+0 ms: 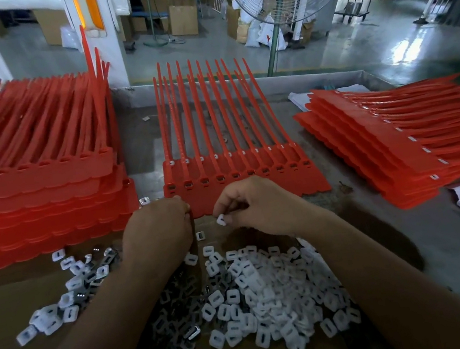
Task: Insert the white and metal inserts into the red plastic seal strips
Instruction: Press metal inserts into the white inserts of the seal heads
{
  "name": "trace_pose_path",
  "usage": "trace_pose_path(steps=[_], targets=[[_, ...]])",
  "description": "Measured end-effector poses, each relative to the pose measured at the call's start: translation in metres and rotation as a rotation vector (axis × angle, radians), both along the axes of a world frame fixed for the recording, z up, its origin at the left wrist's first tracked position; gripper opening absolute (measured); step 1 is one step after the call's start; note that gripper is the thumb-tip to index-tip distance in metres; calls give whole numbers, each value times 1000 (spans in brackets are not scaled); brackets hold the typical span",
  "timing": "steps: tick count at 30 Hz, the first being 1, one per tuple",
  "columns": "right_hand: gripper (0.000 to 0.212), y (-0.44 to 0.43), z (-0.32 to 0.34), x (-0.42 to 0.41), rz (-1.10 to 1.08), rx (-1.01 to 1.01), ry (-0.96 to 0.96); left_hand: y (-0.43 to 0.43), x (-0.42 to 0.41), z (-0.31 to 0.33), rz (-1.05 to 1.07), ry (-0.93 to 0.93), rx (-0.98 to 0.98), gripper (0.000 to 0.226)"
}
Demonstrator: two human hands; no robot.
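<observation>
The right hand (259, 209) pinches one white insert (220, 220) between thumb and forefinger, a narrow grip on the piece. It is just in front of the near edge of the sheet of red seal strips (255, 189), which lies flat in the middle of the worktop (385, 239). The left hand (156, 232) sits curled at the sheet's near left corner. Its fingertips are hidden, so I cannot tell whether its grip holds the edge, a part, or nothing. The step in hand looks to be seating this piece in one of the sockets (220, 178) in the row across the sheet. To do it well, turn the insert so its slot lines up with the socket, steady the sheet with the left hand, and press straight down until flush, working along the row in order. The loose white inserts (271, 286) and darker metal inserts (179, 314) lie heaped beneath both forearms, within easy reach.
</observation>
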State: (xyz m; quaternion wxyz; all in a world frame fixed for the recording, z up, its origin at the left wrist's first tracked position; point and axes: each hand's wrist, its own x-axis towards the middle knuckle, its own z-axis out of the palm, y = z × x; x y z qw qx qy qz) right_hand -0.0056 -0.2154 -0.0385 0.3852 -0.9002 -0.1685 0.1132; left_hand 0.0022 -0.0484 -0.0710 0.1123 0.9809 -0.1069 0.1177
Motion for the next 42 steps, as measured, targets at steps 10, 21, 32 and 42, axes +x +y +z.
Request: trace_pose_path(steps=[10, 21, 32, 42], targets=[[12, 41, 3, 53, -116, -26, -194, -1, -4, -1, 5, -30, 12, 25], [17, 68, -14, 77, -165, -102, -150, -1, -1, -4, -40, -16, 15, 25], [15, 79, -15, 77, -161, -221, -206, -1, -3, -2, -42, -35, 47, 27], [21, 81, -12, 91, -281, -227, -78, 0, -4, -2, -33, -43, 25, 21]])
